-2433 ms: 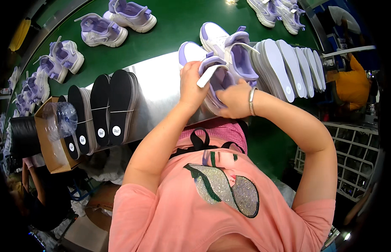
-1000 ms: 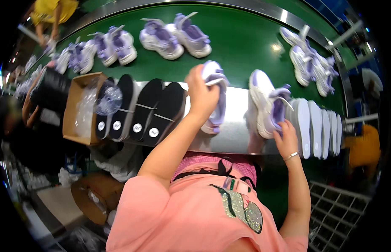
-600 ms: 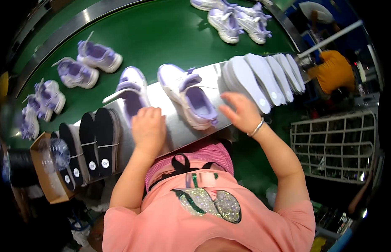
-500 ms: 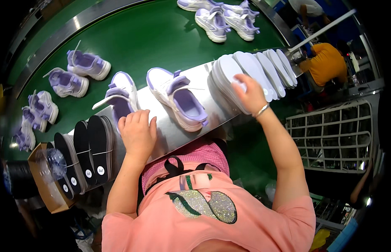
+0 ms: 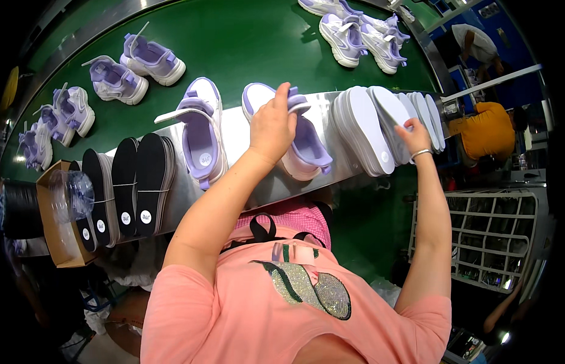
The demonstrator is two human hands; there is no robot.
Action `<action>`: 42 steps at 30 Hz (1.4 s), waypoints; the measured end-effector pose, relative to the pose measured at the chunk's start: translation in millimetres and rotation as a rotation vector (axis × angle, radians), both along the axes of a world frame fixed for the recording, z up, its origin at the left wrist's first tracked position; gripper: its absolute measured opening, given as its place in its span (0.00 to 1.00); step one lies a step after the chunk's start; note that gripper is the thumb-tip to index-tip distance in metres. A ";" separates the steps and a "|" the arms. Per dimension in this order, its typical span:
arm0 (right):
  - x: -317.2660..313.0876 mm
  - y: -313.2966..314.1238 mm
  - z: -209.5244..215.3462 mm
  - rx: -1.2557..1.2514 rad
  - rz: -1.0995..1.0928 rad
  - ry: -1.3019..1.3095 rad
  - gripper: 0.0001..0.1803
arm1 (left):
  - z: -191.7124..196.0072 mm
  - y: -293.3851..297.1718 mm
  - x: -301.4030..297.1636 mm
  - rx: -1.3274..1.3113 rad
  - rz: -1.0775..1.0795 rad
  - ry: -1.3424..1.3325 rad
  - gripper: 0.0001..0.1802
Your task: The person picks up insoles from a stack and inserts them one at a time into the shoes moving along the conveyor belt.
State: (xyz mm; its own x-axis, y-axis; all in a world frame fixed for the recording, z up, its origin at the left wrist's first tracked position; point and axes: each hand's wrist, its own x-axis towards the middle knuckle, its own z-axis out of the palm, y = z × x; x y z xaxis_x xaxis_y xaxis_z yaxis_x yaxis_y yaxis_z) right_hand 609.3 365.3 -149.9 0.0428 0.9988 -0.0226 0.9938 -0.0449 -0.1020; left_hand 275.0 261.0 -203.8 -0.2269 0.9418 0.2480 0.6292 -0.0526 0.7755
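Two white and lilac sneakers stand on the metal ledge in front of me. My left hand (image 5: 273, 128) is at the right sneaker (image 5: 308, 151), its fingers closed around the tongue and strap area, which it partly hides. Beside it, the left sneaker (image 5: 202, 136) sits untouched with its strap folded out to the left and a round sticker on its lilac insole. Over to the right, my right hand (image 5: 414, 137) pinches the edge of a white insole (image 5: 392, 108) on the second stack. The nearest stack of white insoles (image 5: 362, 130) lies just left of that hand.
Black insoles (image 5: 150, 182) tied in bundles stand at the left, beside a cardboard box (image 5: 57, 233) holding clear plastic. More sneakers (image 5: 152, 56) rest on the green belt (image 5: 246, 42). A wire rack (image 5: 489, 233) is at right; a person in orange (image 5: 489, 136) sits beyond the ledge.
My left hand has moved from the left sneaker to the right one. My right hand has shifted from the first white insole stack to the second. The whole view has shifted slightly.
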 end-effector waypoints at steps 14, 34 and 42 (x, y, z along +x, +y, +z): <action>-171.7 -87.8 46.4 -0.890 0.260 0.440 0.13 | 12.6 -15.7 3.2 -0.176 0.054 -0.122 0.24; -195.5 -104.2 12.9 0.061 1.128 -0.027 0.06 | -0.3 -18.2 7.1 -0.163 0.081 -0.207 0.18; -205.4 -95.7 -5.8 0.114 1.269 -0.105 0.07 | -4.2 -22.3 5.1 -0.158 0.089 -0.362 0.17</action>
State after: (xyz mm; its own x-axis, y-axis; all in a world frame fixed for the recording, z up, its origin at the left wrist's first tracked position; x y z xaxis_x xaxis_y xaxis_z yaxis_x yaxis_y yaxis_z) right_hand 403.9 269.7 -155.7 -0.9416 0.3367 0.0109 0.3369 0.9408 0.0389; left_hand 280.2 238.7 -208.0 -0.3552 0.9348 -0.0089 0.3110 0.1271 0.9419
